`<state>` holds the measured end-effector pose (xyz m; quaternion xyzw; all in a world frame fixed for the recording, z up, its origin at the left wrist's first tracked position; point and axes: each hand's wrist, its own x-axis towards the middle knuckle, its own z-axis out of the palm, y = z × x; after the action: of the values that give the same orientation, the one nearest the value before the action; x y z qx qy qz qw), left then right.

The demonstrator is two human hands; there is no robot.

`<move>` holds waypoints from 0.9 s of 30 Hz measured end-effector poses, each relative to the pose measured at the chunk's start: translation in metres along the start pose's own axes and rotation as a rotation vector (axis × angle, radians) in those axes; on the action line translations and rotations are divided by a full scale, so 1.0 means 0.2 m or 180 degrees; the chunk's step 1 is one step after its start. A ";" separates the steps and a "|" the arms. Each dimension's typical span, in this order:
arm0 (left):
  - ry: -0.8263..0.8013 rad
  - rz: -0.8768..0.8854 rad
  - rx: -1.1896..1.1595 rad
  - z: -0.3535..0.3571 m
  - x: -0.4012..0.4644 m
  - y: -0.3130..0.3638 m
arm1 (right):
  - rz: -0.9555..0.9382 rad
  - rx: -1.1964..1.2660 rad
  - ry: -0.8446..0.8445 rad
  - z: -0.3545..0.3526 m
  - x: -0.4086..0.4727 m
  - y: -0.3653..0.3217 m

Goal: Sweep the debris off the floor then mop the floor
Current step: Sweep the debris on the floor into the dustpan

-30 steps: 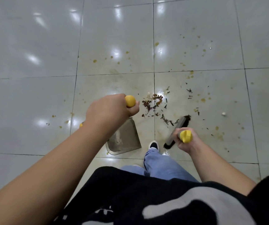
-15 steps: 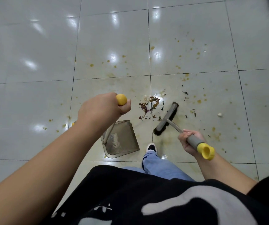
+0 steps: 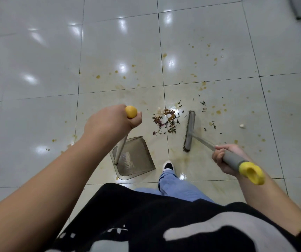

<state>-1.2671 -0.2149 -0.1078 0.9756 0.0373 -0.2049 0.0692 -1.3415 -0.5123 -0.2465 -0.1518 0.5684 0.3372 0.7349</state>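
Glossy pale floor tiles, spotted with yellowish stains, carry one grey dustpan and one broom, whose head has turned since a moment ago to stand just right of the single debris pile. The left hand grips the dustpan's yellow-tipped handle, largely hidden behind the fist. The right hand has its fingers curled around the broom's grey grip.
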 end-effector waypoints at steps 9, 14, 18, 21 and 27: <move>0.0076 0.0056 0.0044 -0.02 0.03 0.07 | 0.0159 0.0406 -0.0430 0.12 0.17 0.06; -0.0062 0.0058 0.0035 -0.01 0.05 0.10 | 0.0037 0.0885 -0.1074 0.07 0.22 0.03; -0.0061 -0.0058 0.0117 -0.01 0.04 0.03 | 0.0223 0.0308 -0.0680 0.16 0.19 0.07; -0.0052 -0.0092 0.0108 -0.01 0.04 -0.01 | 0.0185 -0.0336 -0.0201 0.16 0.16 0.11; 0.0023 -0.0039 0.0129 0.02 0.00 -0.04 | 0.0123 -0.0275 -0.0026 0.07 0.10 0.27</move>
<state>-1.2701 -0.2069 -0.1128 0.9773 0.0394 -0.2024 0.0480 -1.3648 -0.4590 -0.2528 -0.1709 0.5532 0.3762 0.7234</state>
